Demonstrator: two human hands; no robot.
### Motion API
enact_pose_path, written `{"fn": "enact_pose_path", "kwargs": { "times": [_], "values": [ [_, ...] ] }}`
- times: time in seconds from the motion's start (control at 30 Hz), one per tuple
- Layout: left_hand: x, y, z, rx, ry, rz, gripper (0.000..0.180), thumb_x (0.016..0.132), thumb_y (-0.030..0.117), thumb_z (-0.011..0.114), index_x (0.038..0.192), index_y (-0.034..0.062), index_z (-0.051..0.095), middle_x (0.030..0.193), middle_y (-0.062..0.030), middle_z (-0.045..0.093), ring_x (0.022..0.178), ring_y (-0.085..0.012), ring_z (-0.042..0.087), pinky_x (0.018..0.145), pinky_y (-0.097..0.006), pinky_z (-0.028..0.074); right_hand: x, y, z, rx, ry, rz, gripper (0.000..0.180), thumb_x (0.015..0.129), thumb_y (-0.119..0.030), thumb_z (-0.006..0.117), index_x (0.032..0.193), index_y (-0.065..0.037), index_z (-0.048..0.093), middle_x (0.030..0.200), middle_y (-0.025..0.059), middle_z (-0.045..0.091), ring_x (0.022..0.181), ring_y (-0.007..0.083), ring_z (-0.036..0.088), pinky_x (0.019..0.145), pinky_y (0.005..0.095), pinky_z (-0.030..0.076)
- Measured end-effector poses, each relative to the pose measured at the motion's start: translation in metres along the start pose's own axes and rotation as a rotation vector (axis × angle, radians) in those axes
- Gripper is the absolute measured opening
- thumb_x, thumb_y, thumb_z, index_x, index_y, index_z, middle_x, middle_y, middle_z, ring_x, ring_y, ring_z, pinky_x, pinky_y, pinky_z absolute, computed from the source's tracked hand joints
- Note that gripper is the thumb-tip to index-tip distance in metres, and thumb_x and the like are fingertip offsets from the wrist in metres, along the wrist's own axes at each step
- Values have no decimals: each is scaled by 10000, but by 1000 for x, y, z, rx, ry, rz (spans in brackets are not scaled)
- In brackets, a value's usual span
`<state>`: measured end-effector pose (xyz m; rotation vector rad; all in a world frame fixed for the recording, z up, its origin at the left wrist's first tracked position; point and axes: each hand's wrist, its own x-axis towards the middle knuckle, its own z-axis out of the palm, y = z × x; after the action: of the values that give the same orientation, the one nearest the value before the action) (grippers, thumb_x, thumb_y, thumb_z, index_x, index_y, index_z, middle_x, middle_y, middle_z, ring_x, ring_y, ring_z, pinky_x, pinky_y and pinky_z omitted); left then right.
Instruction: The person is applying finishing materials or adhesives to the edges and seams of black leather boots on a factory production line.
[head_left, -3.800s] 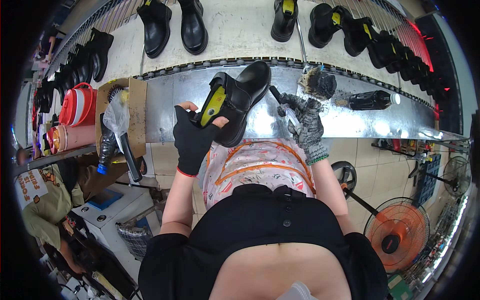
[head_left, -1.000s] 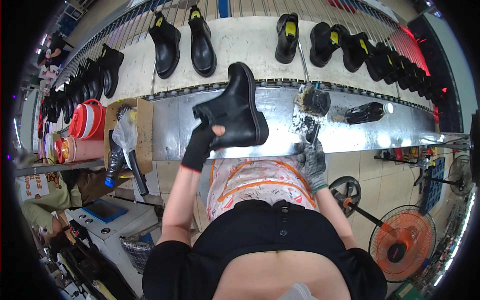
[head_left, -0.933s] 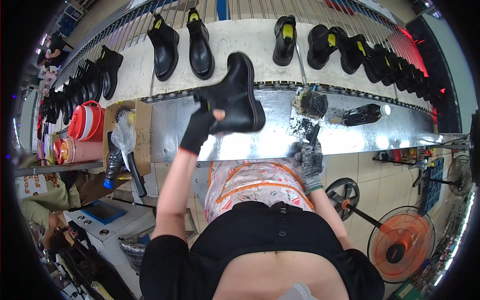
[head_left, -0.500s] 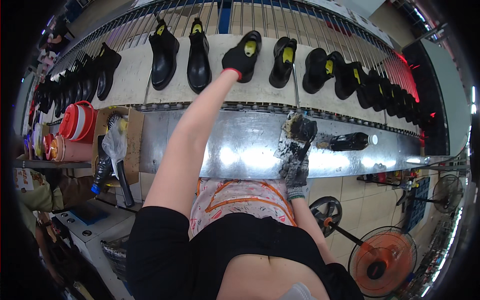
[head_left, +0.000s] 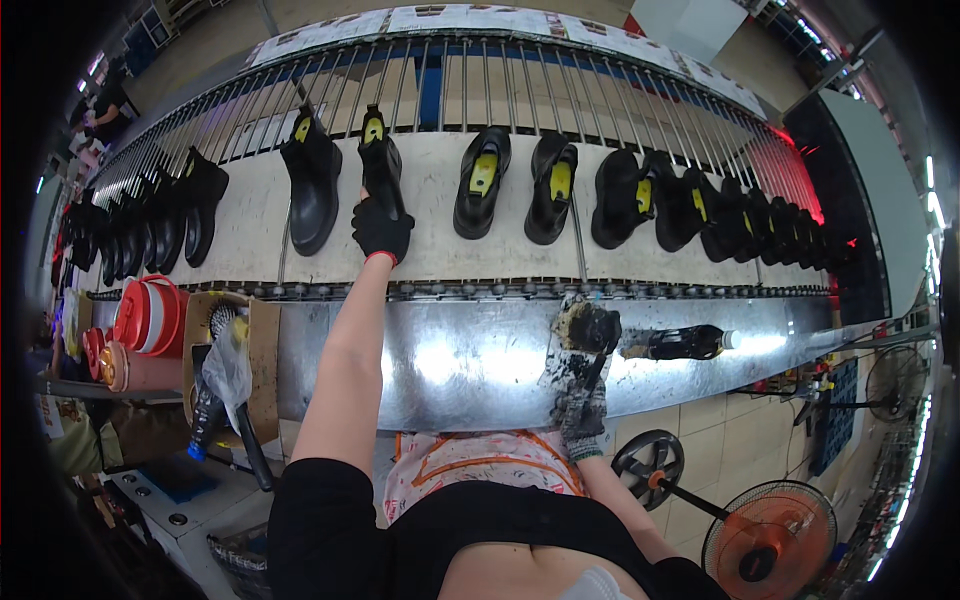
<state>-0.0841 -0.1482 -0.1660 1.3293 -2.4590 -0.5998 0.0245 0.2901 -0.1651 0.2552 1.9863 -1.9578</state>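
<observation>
My left hand [head_left: 382,230], in a black glove with a red cuff, is closed around the toe end of a black ankle boot [head_left: 382,168] with a yellow patch inside. The boot stands on the pale conveyor [head_left: 430,250]. On its left is a taller-looking black boot [head_left: 313,190]; to its right stand two black shoes, one nearer [head_left: 482,190] and one farther [head_left: 552,190]. My right hand [head_left: 582,415], in a stained grey knit glove, rests at the metal ledge, closed on the dark handle of a blackened brush-like tool [head_left: 593,330]. Its head lies over a smeared patch; its exact kind is unclear.
A metal ledge [head_left: 460,340] runs before me. On it lies a dark bottle with a white cap [head_left: 690,342]. At left are a cardboard box [head_left: 262,350] of brushes and a red jug [head_left: 150,315]. More black footwear lines both sides; an orange fan [head_left: 770,540] stands lower right.
My left hand has let go of the shoe right of the gap and moved left onto the ankle boot. My right hand stays by the smeared patch. The view has tilted upward.
</observation>
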Motion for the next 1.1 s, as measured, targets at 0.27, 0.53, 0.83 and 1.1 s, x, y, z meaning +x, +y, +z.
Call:
{"fn": "enact_pose_path", "kwargs": {
  "times": [0.27, 0.53, 0.83, 1.1],
  "values": [
    [18, 4, -4, 127, -80, -109, 1047, 542, 380, 768, 1388, 96, 221, 1191, -204, 465, 1091, -378, 499, 909, -489, 422, 6, 15, -5, -29, -22, -27, 325, 940, -121, 433, 1263, -84, 421, 817, 59, 573, 562, 117, 524, 454, 227, 448],
    [14, -63, -54, -298, -271, 48, 945, 534, 353, 778, 1291, -34, 365, 1198, -214, 523, 1122, -318, 524, 949, -374, 417, 19, 42, -10, 151, -5, -110, 288, 920, -242, 528, 1156, -85, 477, 761, 12, 576, 545, 76, 529, 425, 214, 419],
    [-200, -70, -141, -254, -325, -3, 1017, 524, 271, 804, 1364, 19, 290, 1194, -231, 521, 1061, -380, 539, 894, -425, 448, 5, 8, -3, -70, 5, -170, 327, 932, -239, 497, 1192, -44, 458, 777, 5, 578, 571, 68, 523, 464, 208, 435],
    [-260, -86, -115, -221, -137, 269, 712, 654, 191, 746, 1266, 1, 435, 1011, -196, 585, 906, -337, 578, 772, -411, 479, -1, -1, -9, -31, -94, -39, 386, 928, -231, 517, 1272, -89, 416, 766, 9, 585, 500, 77, 502, 404, 215, 411]
  ]
}}
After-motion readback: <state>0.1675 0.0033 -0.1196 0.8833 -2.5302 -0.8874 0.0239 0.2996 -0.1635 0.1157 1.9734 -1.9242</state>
